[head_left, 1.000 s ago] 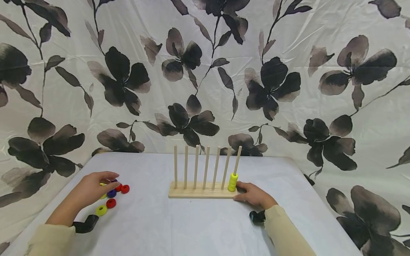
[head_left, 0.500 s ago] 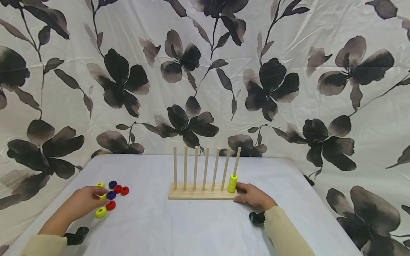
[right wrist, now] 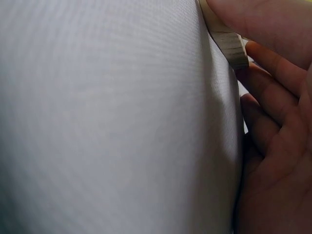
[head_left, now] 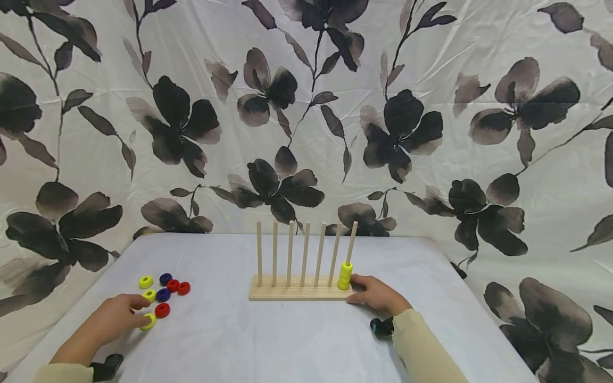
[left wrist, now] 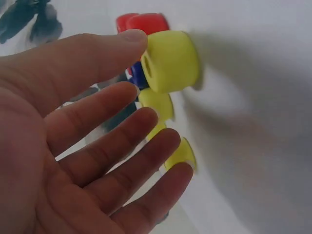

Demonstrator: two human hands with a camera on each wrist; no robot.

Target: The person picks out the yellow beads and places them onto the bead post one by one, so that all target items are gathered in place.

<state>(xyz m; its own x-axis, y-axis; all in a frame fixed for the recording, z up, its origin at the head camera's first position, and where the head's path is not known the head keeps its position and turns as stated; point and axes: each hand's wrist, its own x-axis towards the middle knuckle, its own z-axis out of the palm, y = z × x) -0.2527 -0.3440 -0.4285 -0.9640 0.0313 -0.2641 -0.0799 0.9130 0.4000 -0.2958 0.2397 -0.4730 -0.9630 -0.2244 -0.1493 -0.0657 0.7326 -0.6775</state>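
My left hand [head_left: 112, 322] is over the loose beads at the left of the table, with the thumb right at the nearest yellow bead [head_left: 150, 321]. In the left wrist view the thumb tip overlaps that bead's edge, while the other fingers stretch loosely past more yellow beads [left wrist: 156, 101]. A red bead [head_left: 162, 310] lies just beyond it. At the centre stands a wooden peg rack [head_left: 297, 292] with several upright pegs. My right hand [head_left: 378, 294] grips the right end of its base between thumb and fingers. Yellow beads [head_left: 345, 275] are stacked on the rightmost peg.
Blue beads [head_left: 164, 295] and more red beads [head_left: 184, 288] lie beyond the left hand. A white cloth covers the table [head_left: 268, 346], and a floral curtain [head_left: 335, 133] hangs behind its far edge. Black wrist cameras [head_left: 381, 326] are worn on both wrists.
My left hand has moved down and toward me from above the bead group to the nearest yellow bead, uncovering the farther beads. The right hand stays on the rack's end.
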